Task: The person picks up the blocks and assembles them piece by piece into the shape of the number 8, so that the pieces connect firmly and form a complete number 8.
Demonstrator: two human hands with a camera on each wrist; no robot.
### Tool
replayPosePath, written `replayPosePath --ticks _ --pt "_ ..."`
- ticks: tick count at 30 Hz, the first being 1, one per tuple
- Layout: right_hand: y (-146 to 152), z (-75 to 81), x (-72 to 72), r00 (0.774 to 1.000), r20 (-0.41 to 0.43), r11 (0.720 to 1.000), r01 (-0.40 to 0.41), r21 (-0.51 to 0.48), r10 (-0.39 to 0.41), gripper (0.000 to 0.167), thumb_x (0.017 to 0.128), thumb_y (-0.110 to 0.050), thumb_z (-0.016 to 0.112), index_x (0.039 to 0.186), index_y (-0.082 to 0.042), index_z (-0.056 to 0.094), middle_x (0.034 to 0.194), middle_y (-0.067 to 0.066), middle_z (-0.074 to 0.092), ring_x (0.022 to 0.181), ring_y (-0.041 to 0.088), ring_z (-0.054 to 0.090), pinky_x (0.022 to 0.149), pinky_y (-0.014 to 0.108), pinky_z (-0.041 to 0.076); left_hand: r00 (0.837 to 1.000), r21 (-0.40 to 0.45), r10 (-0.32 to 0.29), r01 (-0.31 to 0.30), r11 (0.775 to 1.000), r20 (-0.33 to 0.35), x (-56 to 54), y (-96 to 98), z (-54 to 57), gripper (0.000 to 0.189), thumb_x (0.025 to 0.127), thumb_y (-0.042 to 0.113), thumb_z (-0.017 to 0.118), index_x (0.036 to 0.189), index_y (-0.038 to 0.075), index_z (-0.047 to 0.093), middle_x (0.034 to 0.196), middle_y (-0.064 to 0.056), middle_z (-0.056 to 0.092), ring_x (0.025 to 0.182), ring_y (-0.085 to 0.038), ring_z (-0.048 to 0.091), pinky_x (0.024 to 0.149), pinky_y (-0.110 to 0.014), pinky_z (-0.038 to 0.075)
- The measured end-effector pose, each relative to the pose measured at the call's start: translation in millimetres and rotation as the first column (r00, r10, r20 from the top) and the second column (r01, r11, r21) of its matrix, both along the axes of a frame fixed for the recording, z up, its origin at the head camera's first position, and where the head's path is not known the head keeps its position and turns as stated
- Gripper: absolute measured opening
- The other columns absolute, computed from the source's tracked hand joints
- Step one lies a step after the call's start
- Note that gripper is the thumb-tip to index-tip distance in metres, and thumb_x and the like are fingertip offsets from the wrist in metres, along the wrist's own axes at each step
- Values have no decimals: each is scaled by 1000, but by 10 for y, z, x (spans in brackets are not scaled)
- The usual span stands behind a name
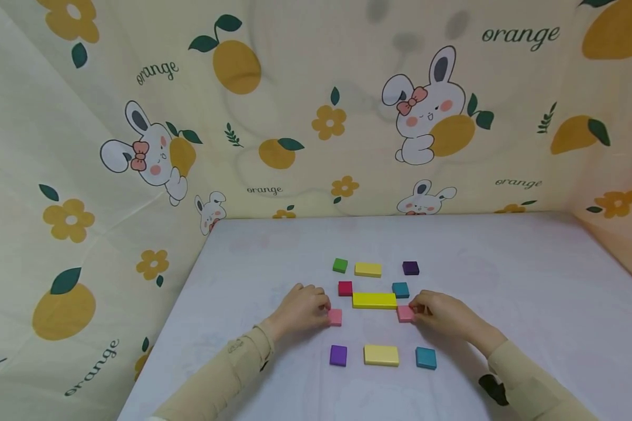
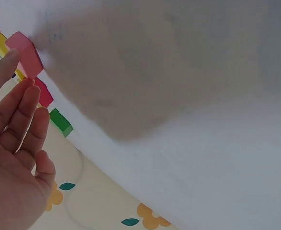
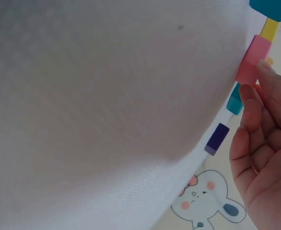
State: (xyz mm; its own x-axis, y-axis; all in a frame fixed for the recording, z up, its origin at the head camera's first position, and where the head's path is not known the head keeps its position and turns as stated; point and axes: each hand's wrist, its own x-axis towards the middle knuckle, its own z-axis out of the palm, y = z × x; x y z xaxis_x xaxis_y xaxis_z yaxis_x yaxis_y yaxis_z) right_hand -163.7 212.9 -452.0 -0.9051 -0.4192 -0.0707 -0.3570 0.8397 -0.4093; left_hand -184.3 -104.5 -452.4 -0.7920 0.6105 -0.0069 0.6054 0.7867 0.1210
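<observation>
My left hand (image 1: 302,309) pinches a pink block (image 1: 335,317) between thumb and fingers; the left wrist view shows this pink block (image 2: 28,55) at the fingertips. Across from it, my right hand (image 1: 442,314) pinches a second pink block (image 1: 405,314), which also appears as a pink block (image 3: 254,60) in the right wrist view. Between the hands and slightly farther back lies a long yellow block (image 1: 374,301), its right end close to the right pink block. Just behind its ends sit a red block (image 1: 345,288) and a teal block (image 1: 401,290).
In the back row are a green block (image 1: 340,265), a yellow block (image 1: 368,269) and a dark purple block (image 1: 411,268). Nearer me lie a purple block (image 1: 339,355), a pale yellow block (image 1: 381,355) and a blue block (image 1: 426,358). A patterned cloth (image 1: 295,117) hangs behind the white table (image 1: 263,251).
</observation>
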Motion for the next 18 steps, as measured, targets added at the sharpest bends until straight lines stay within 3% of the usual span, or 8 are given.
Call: replayPosePath --ticks 6,18 --pt "3 1 -4 1000 -15 1000 -9 4 9 18 80 -18 71 96 -10 68 79 -6 58 71 7 48 65 22 47 999 -10 31 -31 999 9 -27 77 -27 20 82 37 68 95 22 70 89 9 63 84 -8 53 76 -25 33" --pt "-7 -5 -14 1000 -13 1000 -6 7 7 18 80 -17 71 96 -9 68 78 -6 58 71 7 49 64 22 47 999 -1 4 -4 1000 -38 -53 198 -34 21 81 38 68 95 23 71 89 10 65 84 -9 55 73 -24 34"
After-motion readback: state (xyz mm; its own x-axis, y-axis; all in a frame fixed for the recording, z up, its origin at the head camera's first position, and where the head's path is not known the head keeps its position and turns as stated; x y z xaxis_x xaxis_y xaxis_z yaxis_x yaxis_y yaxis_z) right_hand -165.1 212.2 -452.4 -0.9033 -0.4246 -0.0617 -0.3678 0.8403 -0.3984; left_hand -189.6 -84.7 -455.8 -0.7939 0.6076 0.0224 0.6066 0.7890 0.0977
